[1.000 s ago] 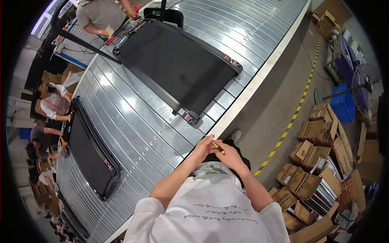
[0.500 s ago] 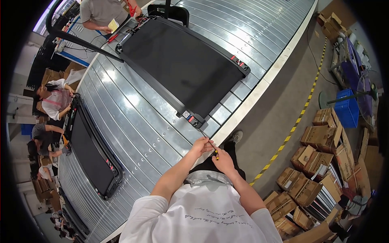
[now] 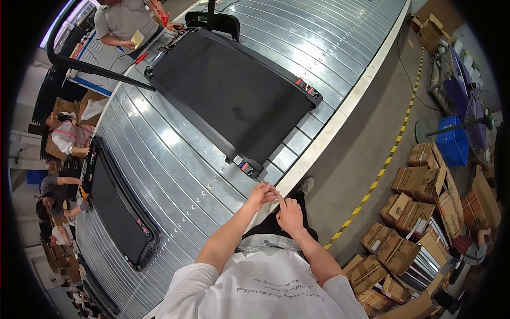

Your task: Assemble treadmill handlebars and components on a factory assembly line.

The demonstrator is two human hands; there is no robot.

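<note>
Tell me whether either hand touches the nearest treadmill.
Apart. The head view shows both the left hand and right hand short of the treadmill, with bare conveyor between.

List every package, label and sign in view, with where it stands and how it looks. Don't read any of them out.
Cardboard boxes: brown, stacked on the floor at right, some with flaps open.
Blue crate: box-shaped, on the floor beyond the boxes.
Yellow note: small paper held by a co-worker at top left.
Red-and-white labels: small stickers on the near corner of the black treadmill deck.
Yellow-black floor tape: striped line across the grey floor.
</note>
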